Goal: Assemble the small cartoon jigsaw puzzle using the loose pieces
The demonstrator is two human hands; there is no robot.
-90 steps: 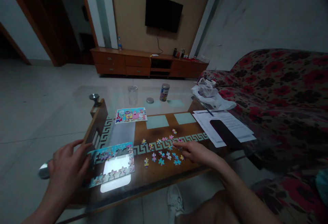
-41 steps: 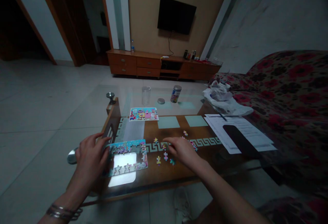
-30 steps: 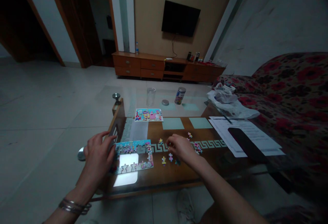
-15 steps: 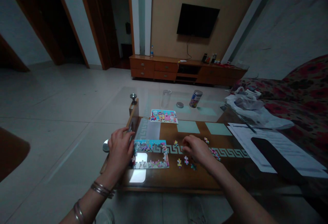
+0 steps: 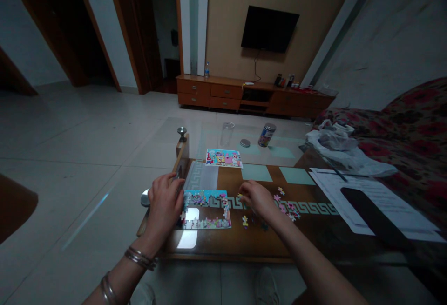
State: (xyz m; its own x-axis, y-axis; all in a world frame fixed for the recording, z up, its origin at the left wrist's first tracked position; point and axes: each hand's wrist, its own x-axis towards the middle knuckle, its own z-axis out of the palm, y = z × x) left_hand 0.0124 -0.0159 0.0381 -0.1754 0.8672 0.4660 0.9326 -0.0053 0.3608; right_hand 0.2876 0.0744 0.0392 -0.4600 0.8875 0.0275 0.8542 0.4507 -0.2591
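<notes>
My left hand (image 5: pixel 165 201) rests at the left end of a partly assembled jigsaw puzzle (image 5: pixel 225 223), its fingers bent and apart, covering that edge. The puzzle's border is joined, with a gap in the middle. To the right of it, my right hand (image 5: pixel 257 198) has its fingertips pinched at a small yellow puzzle piece, mostly hidden by them. Another yellow piece (image 5: pixel 245 221) lies just below that hand. Beyond the right wrist are several loose pink pieces (image 5: pixel 289 209). A cartoon reference picture (image 5: pixel 224 158) lies behind the puzzle.
Farther back on the glass table stand a clear jar (image 5: pixel 227 133) and a printed can (image 5: pixel 267 135), with a metal lid (image 5: pixel 245 143) between them. Papers (image 5: pixel 363 212), a dark phone-shaped object (image 5: pixel 370 216) and a plastic bag (image 5: pixel 349 149) occupy the right side.
My right hand has moved left, its fingertips now over the yellow piece that lay beside them. More loose pink pieces show past the wrist. My left hand stays in place.
</notes>
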